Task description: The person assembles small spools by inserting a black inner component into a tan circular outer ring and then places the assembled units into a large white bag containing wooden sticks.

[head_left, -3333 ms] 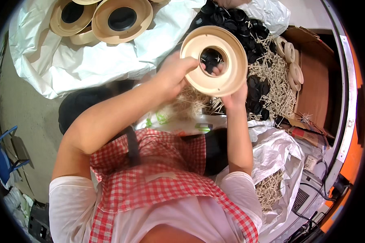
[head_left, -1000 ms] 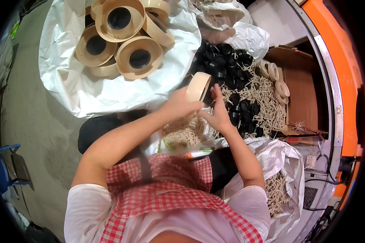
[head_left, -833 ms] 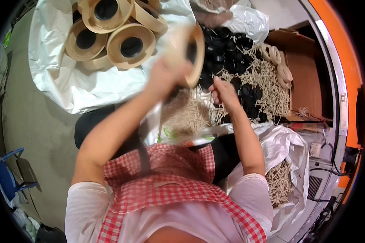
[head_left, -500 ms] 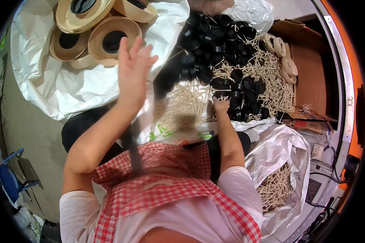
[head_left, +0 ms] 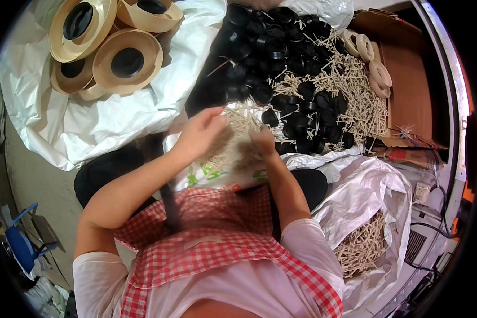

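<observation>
Pale sticks (head_left: 240, 121) lie heaped (crisscrossed).

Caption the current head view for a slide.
Left hand and right hand at beige sticks, near black caps and a white sack with beige dishes.

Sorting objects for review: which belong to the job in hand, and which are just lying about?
Apparently in use:
pale sticks, at the left hand and right hand
black round pieces, just beyond
cream dishes with black centres, on the white sack

Apparently lying about:
blue stool-like object
grey vented unit
</observation>
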The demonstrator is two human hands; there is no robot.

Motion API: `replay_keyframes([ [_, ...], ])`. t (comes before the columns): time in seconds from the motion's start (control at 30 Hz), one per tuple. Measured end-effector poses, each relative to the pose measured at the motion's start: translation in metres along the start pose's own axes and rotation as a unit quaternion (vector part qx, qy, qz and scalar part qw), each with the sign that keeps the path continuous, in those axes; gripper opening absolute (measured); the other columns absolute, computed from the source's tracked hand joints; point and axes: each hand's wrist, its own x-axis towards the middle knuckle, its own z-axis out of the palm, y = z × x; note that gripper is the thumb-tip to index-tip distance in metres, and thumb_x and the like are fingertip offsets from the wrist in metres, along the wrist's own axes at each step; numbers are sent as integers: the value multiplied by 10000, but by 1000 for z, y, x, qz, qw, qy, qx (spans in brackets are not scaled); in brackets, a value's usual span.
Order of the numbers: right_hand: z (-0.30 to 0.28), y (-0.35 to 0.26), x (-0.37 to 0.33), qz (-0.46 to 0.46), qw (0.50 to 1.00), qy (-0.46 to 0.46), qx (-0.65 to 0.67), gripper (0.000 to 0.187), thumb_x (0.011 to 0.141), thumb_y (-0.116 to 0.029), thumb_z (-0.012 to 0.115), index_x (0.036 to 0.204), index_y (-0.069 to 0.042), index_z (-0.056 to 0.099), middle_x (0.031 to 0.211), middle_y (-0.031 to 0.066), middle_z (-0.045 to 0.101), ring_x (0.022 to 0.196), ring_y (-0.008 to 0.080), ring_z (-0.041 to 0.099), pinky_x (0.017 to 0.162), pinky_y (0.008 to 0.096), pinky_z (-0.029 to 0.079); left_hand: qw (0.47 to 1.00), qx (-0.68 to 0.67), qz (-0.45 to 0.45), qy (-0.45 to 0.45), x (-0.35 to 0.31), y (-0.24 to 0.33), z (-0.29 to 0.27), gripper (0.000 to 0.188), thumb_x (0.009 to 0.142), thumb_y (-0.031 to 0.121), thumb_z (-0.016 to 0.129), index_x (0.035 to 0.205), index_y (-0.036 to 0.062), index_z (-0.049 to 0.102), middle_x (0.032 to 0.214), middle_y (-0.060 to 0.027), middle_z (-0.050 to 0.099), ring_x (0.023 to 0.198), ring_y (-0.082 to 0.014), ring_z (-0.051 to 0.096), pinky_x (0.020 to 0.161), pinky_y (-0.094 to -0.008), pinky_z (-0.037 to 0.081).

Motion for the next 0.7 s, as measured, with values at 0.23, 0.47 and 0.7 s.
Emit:
replay_keyframes([
  [0.23, 16, 35, 9, 281, 914, 214, -202, 314, 801, -247, 605, 1041, -46, 616, 866, 160, 641, 859, 309, 608, 764, 409, 487, 997, 49, -22, -47, 5, -5, 9, 404, 916, 216, 577, 1231, -22, 490, 1043, -24, 605, 923, -62, 537, 813, -217, 438],
  [0.47, 43, 125, 46, -26, 984, -139, -107, 652, 639, -449, 766, 1122, -44, 600, 1051, 183, 643, 957, 301, 630, 811, 368, 500, 976, 194, -13, -102, 2, -21, 18, 412, 885, 194, 610, 1214, -33, 506, 937, -4, 611, 828, -67, 542, 758, -235, 453],
  [0.7, -83, -6, 8, 78, 962, -116, -234, 454, 741, -316, 655, 1125, -82, 590, 1121, 186, 609, 1065, 311, 583, 908, 409, 462, 971, 222, 13, -91, -7, -18, 10, 362, 872, 167, 620, 1179, -7, 541, 906, -21, 621, 808, -82, 553, 749, -245, 459],
])
